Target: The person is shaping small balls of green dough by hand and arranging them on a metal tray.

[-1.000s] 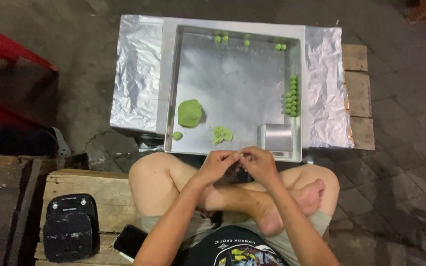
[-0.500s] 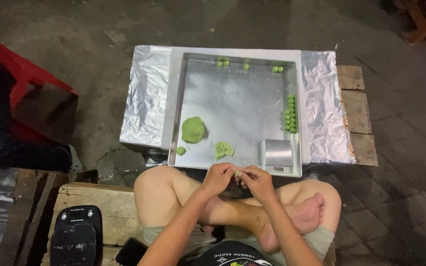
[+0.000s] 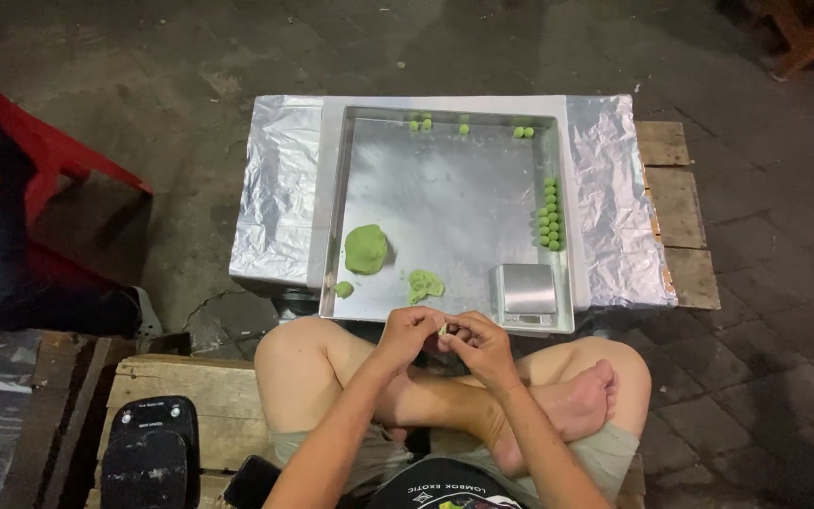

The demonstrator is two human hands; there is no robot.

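Head view looks down on the left hand (image 3: 411,332) and right hand (image 3: 479,342), which meet just off the near edge of a metal tray (image 3: 445,203). Both grips are pinched together on one small pale-green piece of dough (image 3: 443,330), held between the fingertips of the two hands above the person's crossed bare legs.

Just beyond the hands, in the tray's near right corner, stands a small silver scale (image 3: 529,289). Near the middle of the near edge lies a flattened scrap of green dough (image 3: 424,283), and at the near left corner a tiny green bit (image 3: 344,288). A larger lump of green dough (image 3: 366,249) rests by the left wall. Along the right wall a row of small green balls (image 3: 548,216) lies in a tight line, and a few more green balls (image 3: 464,126) sit spread along the far edge.

The tray rests on a low table covered with foil (image 3: 278,193), which shows on both sides. At the left edge of the view is a red plastic chair (image 3: 49,151), and beside the person's left knee a black device (image 3: 150,452) lies on wooden boards.
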